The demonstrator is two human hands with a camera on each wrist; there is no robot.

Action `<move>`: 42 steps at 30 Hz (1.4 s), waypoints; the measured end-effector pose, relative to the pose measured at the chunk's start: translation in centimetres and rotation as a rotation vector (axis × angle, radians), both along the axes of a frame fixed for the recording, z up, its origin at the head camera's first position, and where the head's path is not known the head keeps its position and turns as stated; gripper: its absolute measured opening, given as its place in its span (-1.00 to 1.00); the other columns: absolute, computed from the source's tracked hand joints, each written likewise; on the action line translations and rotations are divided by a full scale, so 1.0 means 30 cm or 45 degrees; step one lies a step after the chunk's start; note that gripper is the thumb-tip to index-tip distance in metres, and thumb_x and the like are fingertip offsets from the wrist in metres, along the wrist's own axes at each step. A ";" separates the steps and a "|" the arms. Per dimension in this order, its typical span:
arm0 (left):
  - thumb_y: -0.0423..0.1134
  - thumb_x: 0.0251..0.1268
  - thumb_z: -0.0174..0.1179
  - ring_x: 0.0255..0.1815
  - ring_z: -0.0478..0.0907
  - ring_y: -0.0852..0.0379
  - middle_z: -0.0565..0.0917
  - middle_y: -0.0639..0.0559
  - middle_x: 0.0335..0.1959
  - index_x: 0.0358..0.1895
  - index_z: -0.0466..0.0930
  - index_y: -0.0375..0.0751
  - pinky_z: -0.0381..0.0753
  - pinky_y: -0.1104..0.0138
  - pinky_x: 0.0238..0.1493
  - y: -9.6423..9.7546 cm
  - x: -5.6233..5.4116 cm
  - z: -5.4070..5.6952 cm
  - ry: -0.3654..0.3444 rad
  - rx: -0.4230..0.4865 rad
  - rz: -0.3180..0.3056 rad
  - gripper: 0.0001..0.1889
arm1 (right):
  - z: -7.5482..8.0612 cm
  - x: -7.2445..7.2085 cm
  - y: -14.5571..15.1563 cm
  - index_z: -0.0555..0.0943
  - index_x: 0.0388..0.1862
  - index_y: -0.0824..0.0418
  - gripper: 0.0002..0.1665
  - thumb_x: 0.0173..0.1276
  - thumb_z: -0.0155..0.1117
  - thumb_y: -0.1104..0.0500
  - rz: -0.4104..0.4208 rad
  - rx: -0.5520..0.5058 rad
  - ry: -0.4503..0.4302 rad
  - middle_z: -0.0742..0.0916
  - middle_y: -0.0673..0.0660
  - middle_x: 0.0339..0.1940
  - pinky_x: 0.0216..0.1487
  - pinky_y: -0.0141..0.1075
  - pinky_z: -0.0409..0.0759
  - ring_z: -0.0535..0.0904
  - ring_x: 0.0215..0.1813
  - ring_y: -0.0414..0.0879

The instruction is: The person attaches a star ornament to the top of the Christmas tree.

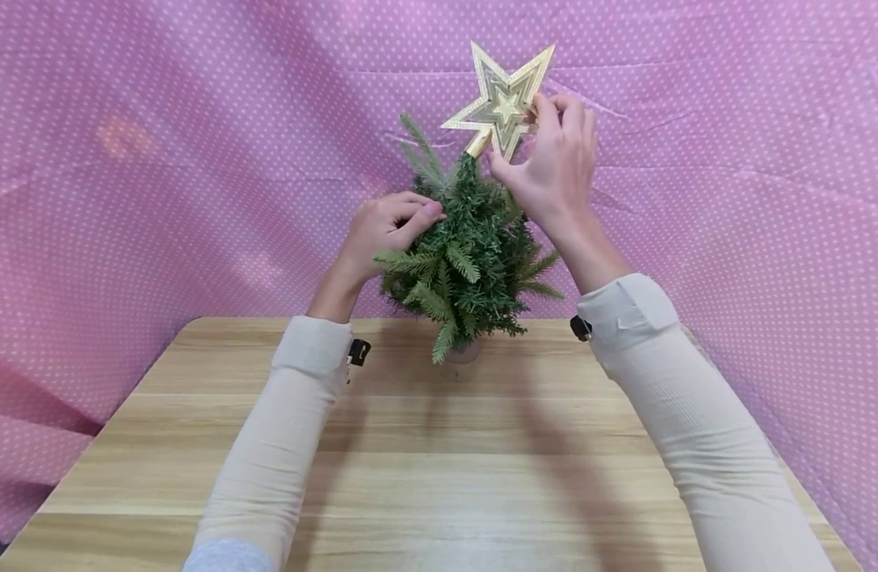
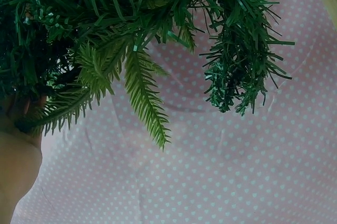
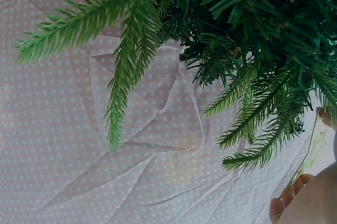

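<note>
A small artificial Christmas tree (image 1: 474,262) stands near the far edge of the table. On its tip, tilted to the right, is a gold star topper (image 1: 506,107) with a gold tubular base (image 1: 478,143). My right hand (image 1: 558,155) pinches the star by its right side, thumb low and fingers at the right point. The left hand (image 1: 388,226) is at the upper left of the tree, thumb and fingers curled in on the greenery, their tips partly hidden among the needles. In the left wrist view, green sprigs (image 2: 145,97) hang beside that hand.
The light wood table (image 1: 439,477) spreads in front of the tree. A pink dotted cloth (image 1: 195,159) hangs behind and at both sides. The tree's pale base (image 1: 463,352) shows beneath the lowest branches.
</note>
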State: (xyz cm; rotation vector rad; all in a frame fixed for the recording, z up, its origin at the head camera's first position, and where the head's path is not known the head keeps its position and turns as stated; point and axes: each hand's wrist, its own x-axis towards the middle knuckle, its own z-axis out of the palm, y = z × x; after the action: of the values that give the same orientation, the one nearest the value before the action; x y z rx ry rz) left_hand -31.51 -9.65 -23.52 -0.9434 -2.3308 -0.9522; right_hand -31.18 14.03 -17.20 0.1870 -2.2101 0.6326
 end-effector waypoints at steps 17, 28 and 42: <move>0.09 0.54 0.01 0.15 0.62 0.08 0.73 0.03 0.09 -0.03 0.79 -0.06 0.47 0.13 0.26 0.000 -0.007 0.002 0.017 -0.034 0.009 -0.58 | -0.007 -0.005 -0.003 0.44 0.39 0.34 -0.16 0.19 0.49 0.04 0.017 0.079 0.123 0.49 0.21 0.21 0.34 -0.27 0.18 0.31 0.24 0.09; 0.11 0.53 0.01 0.15 0.61 0.09 0.73 0.05 0.09 -0.04 0.80 -0.05 0.46 0.12 0.26 0.000 -0.007 0.003 0.003 -0.022 0.013 -0.58 | -0.008 -0.007 -0.003 0.47 0.37 0.34 -0.19 0.17 0.50 0.08 0.033 0.082 0.154 0.48 0.22 0.20 0.35 -0.28 0.16 0.31 0.24 0.10; 0.10 0.53 0.02 0.13 0.62 0.10 0.73 0.05 0.08 -0.05 0.80 -0.05 0.47 0.13 0.25 0.002 0.000 0.004 -0.006 -0.004 0.018 -0.59 | -0.028 -0.004 -0.009 0.50 0.29 0.35 -0.26 0.19 0.51 0.08 0.051 0.182 0.178 0.49 0.30 0.26 0.34 -0.18 0.21 0.32 0.25 0.15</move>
State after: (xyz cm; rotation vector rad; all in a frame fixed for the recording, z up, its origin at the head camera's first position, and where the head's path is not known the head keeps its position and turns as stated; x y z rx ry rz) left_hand -31.50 -9.61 -23.41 -0.9257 -2.3404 -0.9461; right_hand -31.31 13.75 -18.03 0.3395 -2.1213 0.4679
